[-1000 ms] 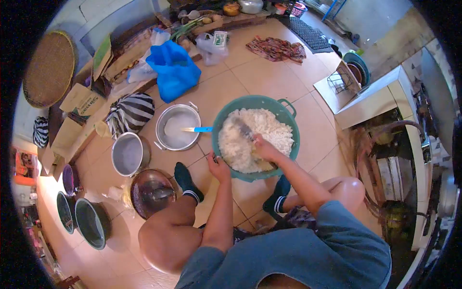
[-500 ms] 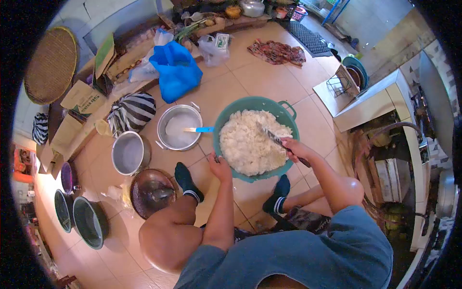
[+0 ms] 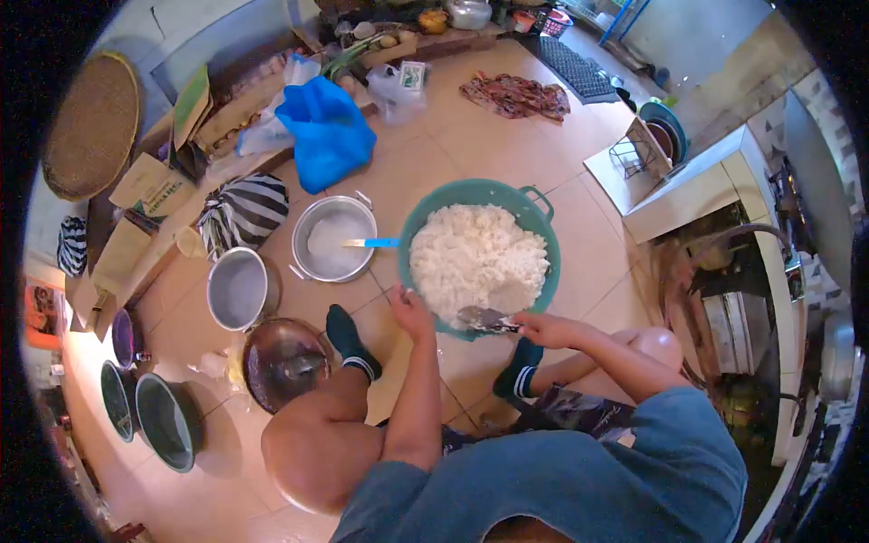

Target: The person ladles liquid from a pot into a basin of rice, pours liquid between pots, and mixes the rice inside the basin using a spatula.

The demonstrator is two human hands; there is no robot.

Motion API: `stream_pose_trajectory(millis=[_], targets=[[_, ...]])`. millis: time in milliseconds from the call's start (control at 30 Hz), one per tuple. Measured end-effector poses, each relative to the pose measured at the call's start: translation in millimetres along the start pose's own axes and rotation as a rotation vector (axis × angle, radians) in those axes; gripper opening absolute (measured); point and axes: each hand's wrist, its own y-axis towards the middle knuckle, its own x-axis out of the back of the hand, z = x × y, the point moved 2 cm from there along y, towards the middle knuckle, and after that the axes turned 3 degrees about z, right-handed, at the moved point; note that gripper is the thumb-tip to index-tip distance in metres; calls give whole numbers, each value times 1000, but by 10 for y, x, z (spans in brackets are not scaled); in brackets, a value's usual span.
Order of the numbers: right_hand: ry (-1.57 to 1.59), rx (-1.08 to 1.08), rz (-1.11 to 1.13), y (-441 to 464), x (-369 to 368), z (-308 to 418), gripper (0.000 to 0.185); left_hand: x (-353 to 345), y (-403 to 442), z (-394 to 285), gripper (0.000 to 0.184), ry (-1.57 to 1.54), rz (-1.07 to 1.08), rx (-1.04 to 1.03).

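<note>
A round green basin (image 3: 471,192) on the tiled floor between my feet holds a large heap of cooked white rice (image 3: 475,253). My right hand (image 3: 540,329) is closed around the handle of a spatula (image 3: 487,319), whose broad, rice-smeared blade lies flat over the basin's near edge. My left hand (image 3: 413,312) grips the basin's near-left rim with curled fingers. Left of the basin stands a metal pot (image 3: 304,261) with whitish contents. A blue-handled utensil (image 3: 380,242) spans from the pot to the basin's rim.
Another metal pot (image 3: 237,288) and a dark round tray or lid (image 3: 285,364) stand left of my foot. Beyond are a striped bundle (image 3: 243,215), a blue plastic bag (image 3: 326,136) and a crumpled cloth (image 3: 516,95). A tiled counter (image 3: 692,195) stands at right.
My right hand has drawn the spatula from the middle of the rice down to the basin's near edge, turning the blade flatter. My left hand has stayed at the rim.
</note>
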Motion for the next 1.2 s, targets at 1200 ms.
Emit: stream_pose_trajectory(millis=[1200], targets=[[171,-442,-500,1350,281,-298,40,0,0,-92,30,-36,22,-8]])
